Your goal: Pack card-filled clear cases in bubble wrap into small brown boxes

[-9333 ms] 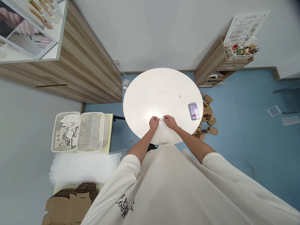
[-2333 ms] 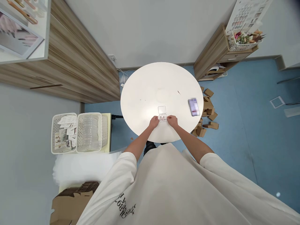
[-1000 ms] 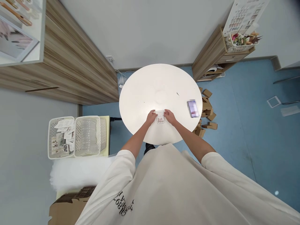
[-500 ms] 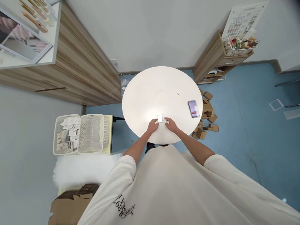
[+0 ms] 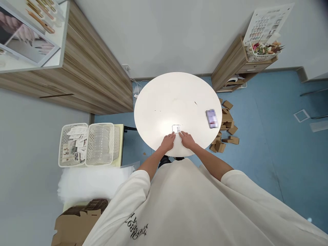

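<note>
Hands now at case's near edge

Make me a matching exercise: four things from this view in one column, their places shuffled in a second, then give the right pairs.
Things:
1. small case
2. blurred purple item
3. small brown boxes
4. flowers

Places:
A. on the blue floor, beside the table
B. in a white basket on a wooden cabinet
C. on the table, right by the left hand and right hand
D. on the table, near its right edge, apart from both hands

Right pairs: 1-C, 2-D, 3-A, 4-B
</note>
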`<state>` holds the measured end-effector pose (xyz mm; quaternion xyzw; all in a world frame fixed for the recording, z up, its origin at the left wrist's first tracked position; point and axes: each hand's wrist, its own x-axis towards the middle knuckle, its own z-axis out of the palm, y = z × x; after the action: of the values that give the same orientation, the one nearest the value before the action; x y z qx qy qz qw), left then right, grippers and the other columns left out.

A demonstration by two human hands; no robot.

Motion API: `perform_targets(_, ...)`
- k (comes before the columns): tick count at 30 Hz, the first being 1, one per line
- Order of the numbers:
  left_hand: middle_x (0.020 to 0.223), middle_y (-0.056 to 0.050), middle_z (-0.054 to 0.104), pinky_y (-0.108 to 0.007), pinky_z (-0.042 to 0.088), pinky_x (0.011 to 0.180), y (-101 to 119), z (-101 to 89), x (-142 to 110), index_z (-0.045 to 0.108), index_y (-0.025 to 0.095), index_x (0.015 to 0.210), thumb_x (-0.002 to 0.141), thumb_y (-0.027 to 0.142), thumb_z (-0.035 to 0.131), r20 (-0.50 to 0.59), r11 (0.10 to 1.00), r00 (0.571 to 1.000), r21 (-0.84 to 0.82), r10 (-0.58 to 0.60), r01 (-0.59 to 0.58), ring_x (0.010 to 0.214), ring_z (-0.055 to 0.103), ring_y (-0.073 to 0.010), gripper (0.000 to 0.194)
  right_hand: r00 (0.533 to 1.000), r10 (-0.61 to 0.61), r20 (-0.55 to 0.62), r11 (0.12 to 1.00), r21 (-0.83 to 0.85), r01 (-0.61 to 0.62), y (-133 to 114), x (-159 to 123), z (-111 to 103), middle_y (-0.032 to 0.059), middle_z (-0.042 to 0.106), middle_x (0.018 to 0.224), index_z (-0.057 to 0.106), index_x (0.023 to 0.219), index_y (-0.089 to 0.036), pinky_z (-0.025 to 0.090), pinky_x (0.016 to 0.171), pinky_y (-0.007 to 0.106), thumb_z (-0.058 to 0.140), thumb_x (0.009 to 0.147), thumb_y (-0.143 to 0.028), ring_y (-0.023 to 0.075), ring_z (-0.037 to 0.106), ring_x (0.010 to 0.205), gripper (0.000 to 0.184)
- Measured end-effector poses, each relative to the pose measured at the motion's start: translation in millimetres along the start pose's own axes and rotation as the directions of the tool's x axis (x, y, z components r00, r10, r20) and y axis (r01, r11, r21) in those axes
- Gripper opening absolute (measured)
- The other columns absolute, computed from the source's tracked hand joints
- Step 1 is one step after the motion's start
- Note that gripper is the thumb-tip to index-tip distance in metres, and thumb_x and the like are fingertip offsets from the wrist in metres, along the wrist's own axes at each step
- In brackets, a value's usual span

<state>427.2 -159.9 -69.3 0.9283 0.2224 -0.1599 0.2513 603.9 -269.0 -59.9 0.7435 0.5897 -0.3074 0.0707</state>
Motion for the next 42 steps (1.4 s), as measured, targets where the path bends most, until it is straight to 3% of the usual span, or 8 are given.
perform_targets(7, 0.17, -0.011, 0.015, -0.045, 0.037, 0.11, 8.7, -3.4, -0.9, 0.028, 0.018, 0.157, 0.089, 0.012, 0.045, 0.07, 0.999, 0.996, 0.011, -0.052, 0.051, 0.145, 0.037, -0.0317, 0.07, 0.999, 0.036, 0.025, 0.999, 0.024, -0.036, -10.2, 0.1, -3.1, 0.0157, 0.022, 0.167, 0.026, 0.16, -0.012, 0.035, 0.11, 0.043, 0.036, 0.096, -0.017, 0.0325, 0.035, 0.144, 0.066)
perform_targets(13, 0.169, -0.009, 0.017, -0.046, 0.033, 0.113, 2.8, -4.8, -4.4, 0.026, 0.021, 0.158, 0.089, 0.012, 0.045, 0.046, 0.997, 0.996, 0.03, -0.076, 0.074, 0.144, 0.039, -0.0315, 0.072, 0.999, 0.028, 0.046, 1.0, 0.008, -0.029, -18.9, 5.8, -7.2, 0.0169, 0.02, 0.167, 0.023, 0.161, -0.01, 0.033, 0.112, 0.044, 0.039, 0.095, -0.019, 0.0333, 0.032, 0.145, 0.068)
perform_targets(19, 0.169, -0.009, 0.019, -0.049, 0.029, 0.115, -24.4, -13.0, -19.4, 0.025, 0.021, 0.159, 0.09, 0.011, 0.044, 0.009, 0.986, 0.987, 0.039, -0.163, 0.163, 0.145, 0.036, -0.0334, 0.073, 0.996, -0.013, 0.087, 1.0, -0.015, 0.015, -50.0, 28.6, -13.5, 0.0135, 0.018, 0.168, 0.021, 0.162, -0.013, 0.03, 0.115, 0.045, 0.041, 0.094, -0.022, 0.0325, 0.03, 0.147, 0.071)
perform_targets(25, 0.169, -0.008, 0.019, -0.049, 0.029, 0.115, -66.3, -25.0, -41.1, 0.023, 0.021, 0.16, 0.092, 0.012, 0.04, -0.012, 0.973, 0.974, 0.044, -0.224, 0.225, 0.145, 0.034, -0.0333, 0.071, 0.995, -0.058, 0.084, 0.995, -0.075, 0.064, -95.1, 56.9, -12.5, 0.0127, 0.018, 0.169, 0.019, 0.163, -0.014, 0.022, 0.119, 0.047, 0.044, 0.091, -0.02, 0.0313, 0.02, 0.152, 0.076)
perform_targets(30, 0.169, -0.009, 0.02, -0.05, 0.029, 0.115, -97.8, -31.8, -56.5, 0.019, 0.023, 0.162, 0.092, 0.013, 0.042, 0.003, 0.971, 0.971, 0.04, -0.238, 0.238, 0.145, 0.035, -0.0335, 0.074, 0.993, -0.035, 0.116, 0.996, -0.073, 0.043, -126.3, 76.0, -11.9, 0.0139, 0.014, 0.169, 0.014, 0.163, -0.013, 0.023, 0.119, 0.047, 0.044, 0.091, -0.023, 0.0311, 0.02, 0.153, 0.079)
perform_targets(36, 0.169, -0.013, 0.017, -0.049, 0.034, 0.112, -110.7, -34.0, -61.0, 0.02, 0.019, 0.16, 0.091, 0.012, 0.041, 0.019, 0.986, 0.987, 0.047, -0.158, 0.157, 0.144, 0.038, -0.0335, 0.072, 0.99, 0.005, 0.14, 0.999, -0.039, 0.001, -134.7, 80.3, -13.0, 0.0117, 0.012, 0.17, 0.011, 0.164, -0.016, 0.024, 0.119, 0.047, 0.043, 0.091, -0.023, 0.0298, 0.02, 0.153, 0.08)
perform_targets(42, 0.17, -0.014, 0.013, -0.05, 0.034, 0.114, -112.6, -34.5, -70.2, 0.025, 0.017, 0.158, 0.088, 0.01, 0.043, -0.026, 0.992, 0.992, 0.038, -0.124, 0.124, 0.15, 0.027, -0.0352, 0.073, 0.991, 0.029, 0.134, 0.999, 0.016, -0.031, -137.6, 63.3, -10.9, 0.0102, 0.017, 0.169, 0.006, 0.164, -0.018, 0.027, 0.117, 0.048, 0.043, 0.091, -0.025, 0.0311, 0.025, 0.151, 0.082)
